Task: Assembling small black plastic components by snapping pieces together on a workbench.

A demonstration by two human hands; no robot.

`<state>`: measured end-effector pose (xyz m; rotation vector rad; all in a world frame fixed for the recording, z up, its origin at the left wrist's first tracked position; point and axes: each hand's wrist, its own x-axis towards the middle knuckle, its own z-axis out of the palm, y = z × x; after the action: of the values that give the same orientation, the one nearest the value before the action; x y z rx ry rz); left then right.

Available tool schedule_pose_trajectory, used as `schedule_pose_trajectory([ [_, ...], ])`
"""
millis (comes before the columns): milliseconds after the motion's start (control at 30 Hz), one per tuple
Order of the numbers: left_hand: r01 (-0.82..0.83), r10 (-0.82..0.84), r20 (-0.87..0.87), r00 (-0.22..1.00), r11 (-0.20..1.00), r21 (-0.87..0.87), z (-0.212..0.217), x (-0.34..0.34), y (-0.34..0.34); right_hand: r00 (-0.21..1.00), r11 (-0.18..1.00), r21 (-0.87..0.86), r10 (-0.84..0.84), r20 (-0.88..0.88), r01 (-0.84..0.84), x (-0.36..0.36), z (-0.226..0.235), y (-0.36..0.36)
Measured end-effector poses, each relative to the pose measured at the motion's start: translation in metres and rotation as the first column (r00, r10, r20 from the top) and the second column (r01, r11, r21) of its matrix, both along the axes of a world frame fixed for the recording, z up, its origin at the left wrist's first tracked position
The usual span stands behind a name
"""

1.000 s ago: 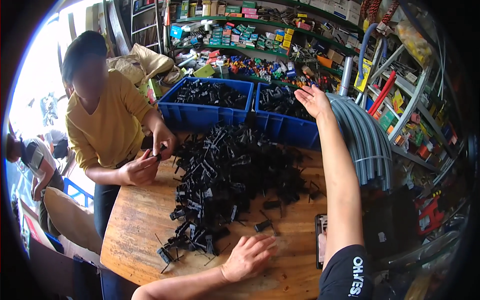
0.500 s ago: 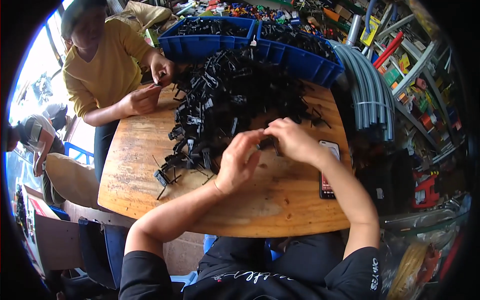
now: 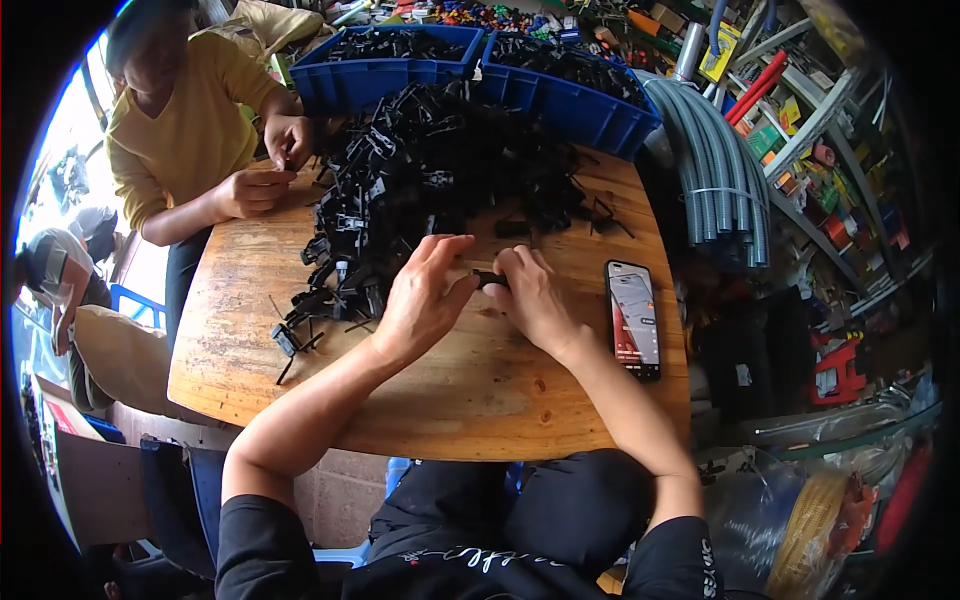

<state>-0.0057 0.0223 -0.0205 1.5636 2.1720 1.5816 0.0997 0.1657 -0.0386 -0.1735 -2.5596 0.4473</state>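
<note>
A small black plastic part sits between my two hands over the round wooden table. My left hand pinches its left end with the fingers curled. My right hand grips its right end. Just beyond my hands lies a big heap of black plastic parts, spreading to the left and toward the far edge.
A person in a yellow shirt works at the table's far left, hands on a part. Two blue bins of black parts stand at the far edge. A phone lies right of my hands. Grey hoses and cluttered shelves fill the right side.
My right hand came back from the blue bin and my left hand lifted off the table; both now meet on a small black part. The view has tilted down toward my lap.
</note>
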Motion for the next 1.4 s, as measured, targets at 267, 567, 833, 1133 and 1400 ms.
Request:
schedule_pose_trajectory([
  [267, 0.210, -0.019, 0.656, 0.754, 0.954, -0.214, 0.005, -0.005, -0.009, 0.974, 0.989, -0.099, 0.086, -0.208, -0.108, 0.013, 0.019, -0.015],
  [567, 0.206, -0.132, 0.695, 0.707, 0.978, -0.024, 0.007, 0.001, -0.006, 0.927, 0.742, -0.631, -0.037, -0.374, -0.225, 0.015, 0.014, -0.015],
  [833, 0.175, -0.244, 0.652, 0.718, 0.970, 0.170, 0.000, 0.009, -0.009, 0.921, 0.815, -0.467, 0.194, -0.338, -0.344, 0.019, 0.022, -0.018],
  [1133, 0.129, -0.117, -0.089, 0.989, 0.981, 0.145, 0.010, 0.018, -0.009, 0.935, 0.150, -0.947, 0.263, -0.239, -0.284, 0.022, 0.013, -0.013],
  [1400, 0.101, -0.155, 0.717, 0.680, 0.988, 0.118, 0.009, 0.003, -0.009, 0.945, 0.899, -0.300, 0.279, -0.170, -0.319, 0.021, 0.031, -0.021],
])
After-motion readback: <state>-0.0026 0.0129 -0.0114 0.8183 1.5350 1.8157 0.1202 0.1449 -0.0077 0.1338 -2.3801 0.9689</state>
